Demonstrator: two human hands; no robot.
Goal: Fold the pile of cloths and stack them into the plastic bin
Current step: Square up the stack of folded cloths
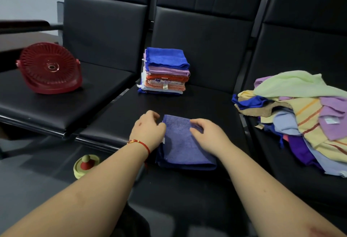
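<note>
A folded purple-blue cloth (185, 148) lies on the middle black seat in front of me. My left hand (148, 130) sits at its left edge with curled fingers, thumb touching the cloth's upper left corner. My right hand (206, 133) rests on top of the cloth, fingers bent and pinching its upper fold. Behind it stands a neat stack of folded cloths (166, 71), a blue one on top. A loose pile of unfolded cloths (304, 116) in green, yellow, lilac and blue covers the right seat. A red plastic bin (49, 68) lies tipped on its side on the left seat.
Three black padded seats (105, 94) with tall backrests form the work surface, with gaps between them. A small yellow and red toy (86, 164) sits on the floor below the left seat. A dark table edge (22, 24) shows at far left.
</note>
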